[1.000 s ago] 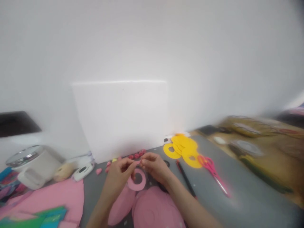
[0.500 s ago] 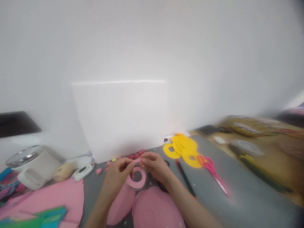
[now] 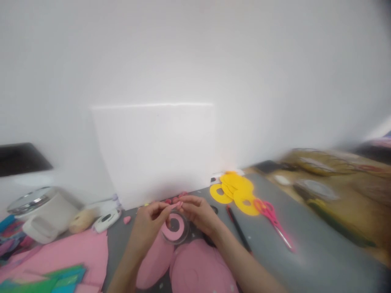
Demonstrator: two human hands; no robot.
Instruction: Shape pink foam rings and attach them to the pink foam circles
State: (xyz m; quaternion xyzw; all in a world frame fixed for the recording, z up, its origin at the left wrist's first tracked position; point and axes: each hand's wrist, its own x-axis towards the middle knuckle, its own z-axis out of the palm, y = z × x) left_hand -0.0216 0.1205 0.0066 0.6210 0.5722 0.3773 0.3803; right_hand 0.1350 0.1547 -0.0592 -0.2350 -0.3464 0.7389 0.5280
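Note:
A thin pink strip (image 3: 174,206) stretches between the fingertips of both hands, its right end bunched into a small bundle. My left hand (image 3: 147,221) pinches the strip's left part between thumb and fingers. At the other end, my right hand (image 3: 200,215) is closed on the bunched part. Just below the fingers is a pink ring (image 3: 173,235) with a dark middle, on or inside a round clear-edged object. Pink round sheets (image 3: 195,266) lie nearer to me, between my forearms. Small red and pink rolled pieces (image 3: 175,200) sit behind my fingertips.
To the right lie yellow rings (image 3: 221,197), a black pen (image 3: 238,228) and pink scissors (image 3: 276,224) on the grey mat (image 3: 311,248). A white board (image 3: 155,150) leans on the wall. Leftward are a white mug (image 3: 45,215) and a pink sheet (image 3: 88,252).
The strip's right end looks more bunched in my right fingertips. My left hand has shifted slightly, and more of the round clear-edged object shows under the pink ring.

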